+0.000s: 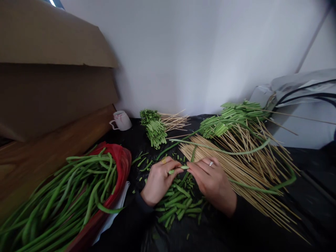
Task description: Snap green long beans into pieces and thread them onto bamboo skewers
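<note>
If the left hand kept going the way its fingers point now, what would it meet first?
The left hand points right, toward the right hand. Its fingertips already pinch a short bean piece that the right hand's fingertips also touch, so it would likely meet those fingertips first, though depth is unclear.

Legible text: none | white cup point(121, 120), left of the skewered bean bundle point(155, 131): pink marks, too blurred to read | cardboard box point(52, 45), above the cup: no print discernible | red bag point(115, 164): unmarked
</note>
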